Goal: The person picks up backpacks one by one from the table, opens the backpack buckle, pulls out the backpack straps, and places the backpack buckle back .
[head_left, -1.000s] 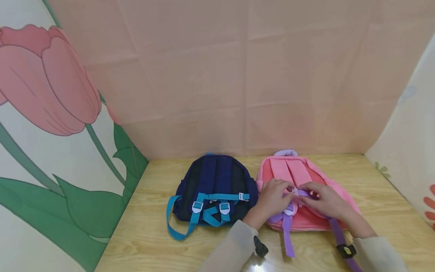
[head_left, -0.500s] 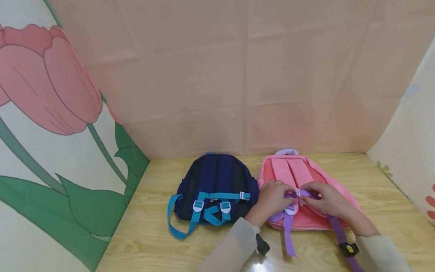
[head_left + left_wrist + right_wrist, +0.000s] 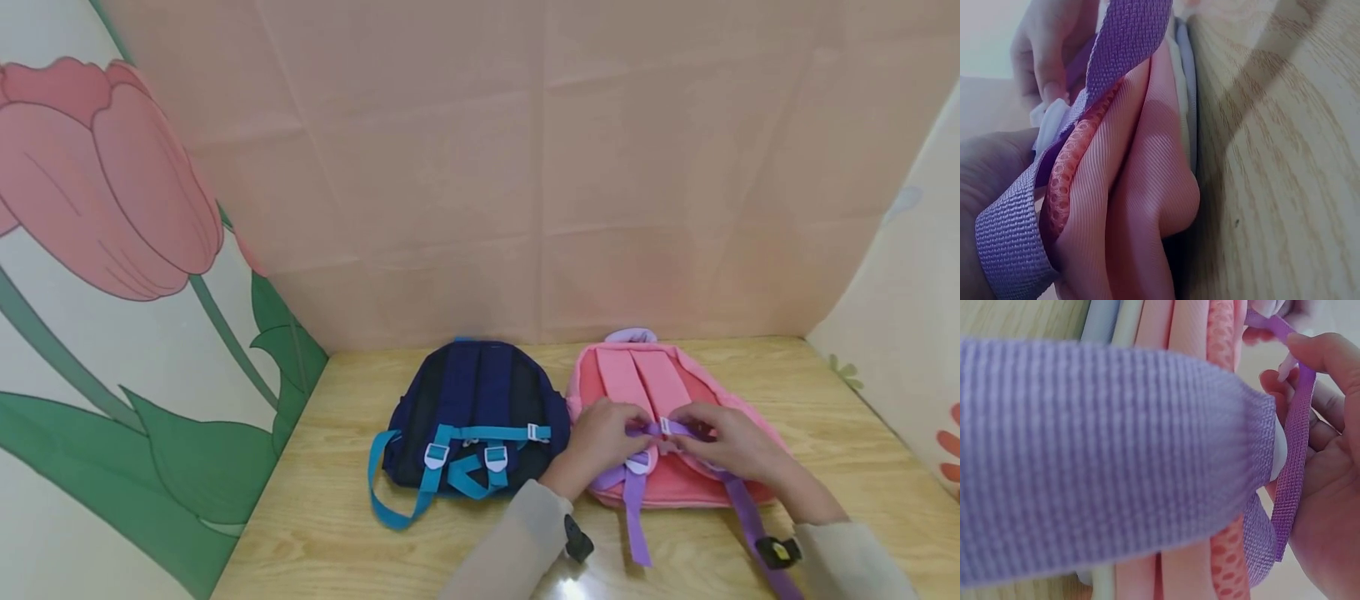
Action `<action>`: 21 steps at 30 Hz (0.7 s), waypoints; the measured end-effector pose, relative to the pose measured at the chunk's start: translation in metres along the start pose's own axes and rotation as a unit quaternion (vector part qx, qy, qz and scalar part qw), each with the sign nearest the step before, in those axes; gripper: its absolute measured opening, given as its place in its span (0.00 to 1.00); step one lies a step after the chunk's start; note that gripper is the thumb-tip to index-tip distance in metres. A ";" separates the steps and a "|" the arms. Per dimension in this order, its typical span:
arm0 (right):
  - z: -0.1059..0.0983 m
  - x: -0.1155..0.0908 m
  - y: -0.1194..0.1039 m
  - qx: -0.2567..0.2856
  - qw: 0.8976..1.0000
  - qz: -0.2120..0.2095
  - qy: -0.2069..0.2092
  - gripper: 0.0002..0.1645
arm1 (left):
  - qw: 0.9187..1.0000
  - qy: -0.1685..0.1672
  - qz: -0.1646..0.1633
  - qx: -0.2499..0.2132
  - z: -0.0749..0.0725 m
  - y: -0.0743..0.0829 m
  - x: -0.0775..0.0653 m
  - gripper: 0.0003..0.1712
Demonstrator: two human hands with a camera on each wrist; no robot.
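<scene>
A pink backpack [image 3: 678, 492] lies on its front with straps up. Across its back runs a purple chest strap [image 3: 681, 428] with a small white buckle [image 3: 664, 426] in the middle. My left hand [image 3: 606, 437] pinches the strap just left of the buckle. Right of the buckle, my right hand [image 3: 731, 442] grips the strap between thumb and fingers; the right wrist view shows the purple webbing [image 3: 1297, 425] passing along that palm. A loose purple strap end [image 3: 637, 521] hangs below a white adjuster [image 3: 639, 463]. My hands partly hide the strap.
A dark blue backpack [image 3: 480, 383] with teal straps lies to the left, close to my left forearm. Both bags are on a wood-grain table [image 3: 322, 500]. A plain pinkish backdrop [image 3: 450, 167] stands behind, and a tulip-patterned panel [image 3: 112, 183] at the left.
The white buckle has shifted slightly right, and more purple strap shows between it and my left fingers. My right hand has moved a little right. The dark blue backpack stays put.
</scene>
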State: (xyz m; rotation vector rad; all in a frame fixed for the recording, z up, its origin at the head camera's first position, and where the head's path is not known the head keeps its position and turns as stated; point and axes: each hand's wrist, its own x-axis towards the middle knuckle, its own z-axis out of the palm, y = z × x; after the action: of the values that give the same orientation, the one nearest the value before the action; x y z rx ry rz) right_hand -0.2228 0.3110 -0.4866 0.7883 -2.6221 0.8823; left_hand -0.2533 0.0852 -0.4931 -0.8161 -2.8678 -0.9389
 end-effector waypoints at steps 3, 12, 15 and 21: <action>0.000 -0.001 0.000 0.000 1.000 -0.006 0.002 0.17 | 1.000 -0.007 -0.003 -0.030 0.000 -0.001 0.000 0.13; -0.002 -0.004 0.004 -0.012 1.000 -0.009 0.002 0.17 | 0.999 -0.009 0.022 -0.036 0.001 -0.003 0.003 0.16; -0.001 -0.005 0.006 -0.012 1.000 -0.017 0.007 0.18 | 0.999 -0.009 0.020 -0.027 0.001 -0.003 0.003 0.16; -0.003 -0.006 0.007 -0.008 1.000 -0.004 -0.003 0.17 | 1.000 -0.010 0.009 -0.018 0.002 -0.003 0.003 0.17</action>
State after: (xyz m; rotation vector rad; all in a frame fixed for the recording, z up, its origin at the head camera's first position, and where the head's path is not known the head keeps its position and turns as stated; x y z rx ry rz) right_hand -0.2219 0.3198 -0.4897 0.7984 -2.6250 0.8579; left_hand -0.2572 0.0853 -0.4961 -0.8585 -2.8627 -0.9876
